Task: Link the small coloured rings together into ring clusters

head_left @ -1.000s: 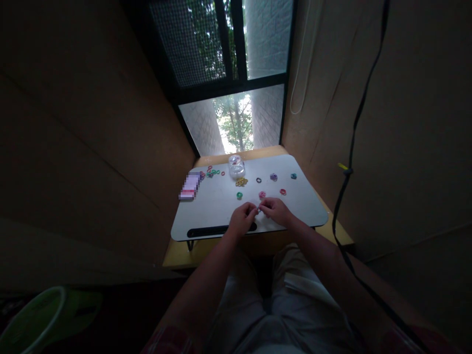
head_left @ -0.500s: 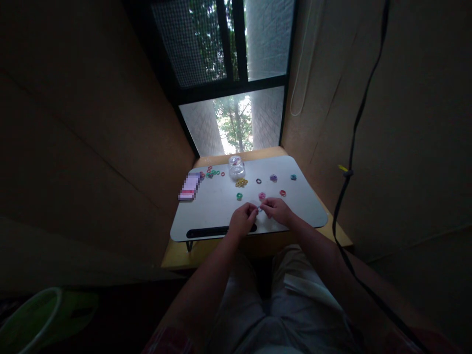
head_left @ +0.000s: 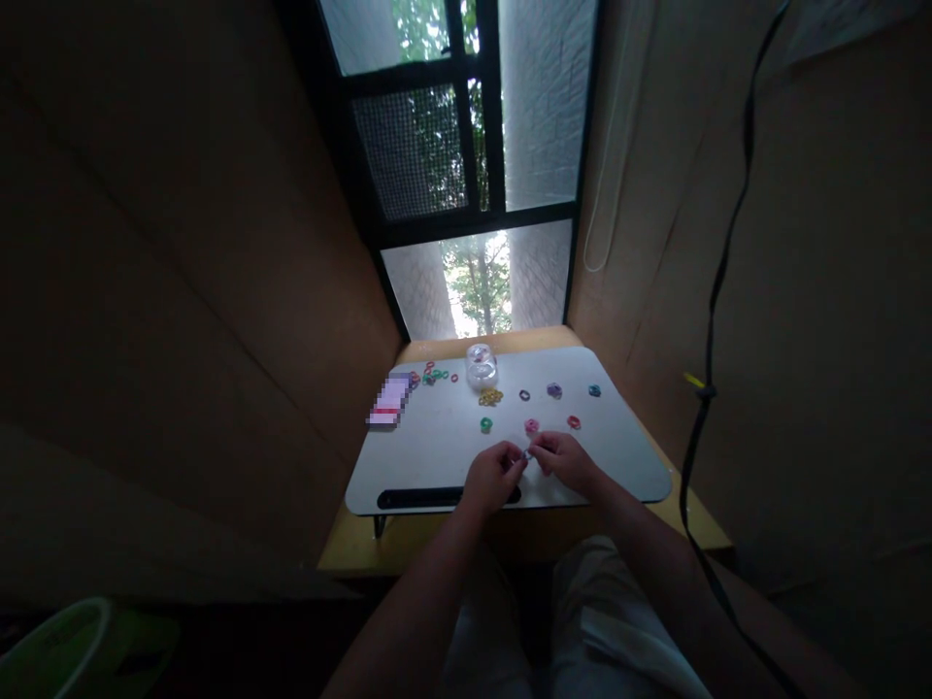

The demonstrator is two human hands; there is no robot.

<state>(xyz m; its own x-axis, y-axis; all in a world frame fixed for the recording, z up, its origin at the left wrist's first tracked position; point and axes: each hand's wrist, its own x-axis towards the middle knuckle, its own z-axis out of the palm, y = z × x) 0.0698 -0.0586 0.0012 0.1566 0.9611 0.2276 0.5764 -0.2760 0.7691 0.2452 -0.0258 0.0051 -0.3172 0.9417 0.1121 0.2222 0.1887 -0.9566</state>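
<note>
Low over the front half of a white lap table, my left hand and my right hand meet fingertip to fingertip. Both pinch one small pale plastic ring; its exact shape is too small to make out. Just beyond the fingers lie a pink cluster of rings and a red one. Green rings sit further left. Behind them are yellow rings, a single dark ring, a purple cluster and a teal cluster.
A clear plastic jar stands at the back of the table. Red and green rings lie scattered by a phone-like blurred object at left. A black slot runs along the front edge. A dark cord hangs at right.
My view has tilted up, so the table and hands appear lower in the picture. Both hands keep their pinch on the pale ring, with only slight finger movement.
</note>
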